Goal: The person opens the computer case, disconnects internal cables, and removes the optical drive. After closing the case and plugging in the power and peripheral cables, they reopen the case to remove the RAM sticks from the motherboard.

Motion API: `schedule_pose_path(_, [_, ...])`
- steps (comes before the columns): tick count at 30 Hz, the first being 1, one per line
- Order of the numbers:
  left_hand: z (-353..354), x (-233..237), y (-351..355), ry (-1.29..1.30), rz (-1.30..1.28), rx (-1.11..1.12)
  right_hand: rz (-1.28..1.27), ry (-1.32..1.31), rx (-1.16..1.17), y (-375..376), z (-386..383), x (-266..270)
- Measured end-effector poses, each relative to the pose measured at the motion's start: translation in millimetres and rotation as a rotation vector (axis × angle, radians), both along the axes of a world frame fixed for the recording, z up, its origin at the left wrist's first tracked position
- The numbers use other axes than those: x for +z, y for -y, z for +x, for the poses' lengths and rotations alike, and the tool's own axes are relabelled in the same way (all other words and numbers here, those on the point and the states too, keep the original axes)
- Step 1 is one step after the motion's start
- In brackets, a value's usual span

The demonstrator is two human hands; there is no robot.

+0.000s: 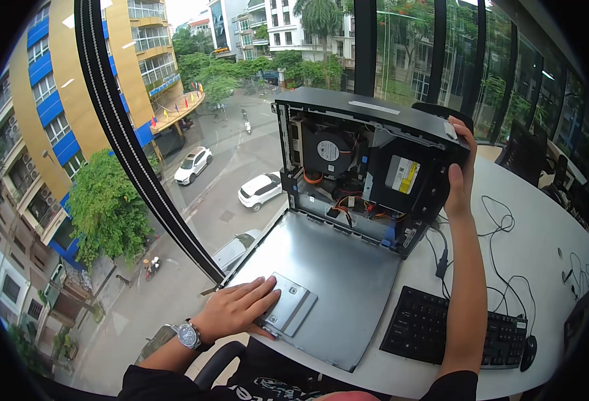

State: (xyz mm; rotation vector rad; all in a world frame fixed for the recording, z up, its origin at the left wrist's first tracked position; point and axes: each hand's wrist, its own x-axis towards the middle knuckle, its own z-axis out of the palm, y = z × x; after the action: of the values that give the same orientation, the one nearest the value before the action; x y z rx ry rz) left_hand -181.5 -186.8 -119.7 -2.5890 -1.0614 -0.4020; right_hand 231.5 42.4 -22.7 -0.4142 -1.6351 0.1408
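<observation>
A black desktop computer case (361, 167) stands upright on the white table, its inside with a round fan, a drive and coloured cables facing me. My right hand (459, 167) grips the case's upper right corner, thumb on the near side and fingers behind. A silver metal side panel (348, 274) lies flat in front of the case, its far edge against the case's bottom. My left hand (241, 307), with a watch on the wrist, lies flat with fingers stretched on the panel's near left part, touching the raised metal plate (291, 305).
On the white table (535, 247), a black keyboard (418, 327) and a mouse (529, 353) lie right of the panel. Black cables (443, 262) run behind them. A large window with a street below is at the left. Dark chairs (525, 150) stand at the far right.
</observation>
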Motion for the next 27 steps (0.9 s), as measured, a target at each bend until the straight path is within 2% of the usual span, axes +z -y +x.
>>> schedule_pose_path(4, [1,-1,1,-0.016,-0.046,0.02,0.01,0.012,-0.011,0,0,1])
schedule_pose_path(9, [6,8,4,-0.011,-0.246,0.056,0.017,0.008,-0.025,-1,1,0])
schedule_pose_path(18, [2,8,7,0.019,-0.39,0.064,0.012,0.012,-0.035,2,-1,1])
schedule_pose_path(22, [0,15,2,0.058,-0.373,0.031,0.011,0.014,-0.03,1,0,0])
schedule_pose_path(25, [-3,42,-27,0.195,-0.533,-0.054,-0.015,0.006,-0.034,3,0,1])
schedule_pose_path(27, [10,61,-63,0.366,-0.505,-0.123,0.009,0.02,-0.017,4,-1,2])
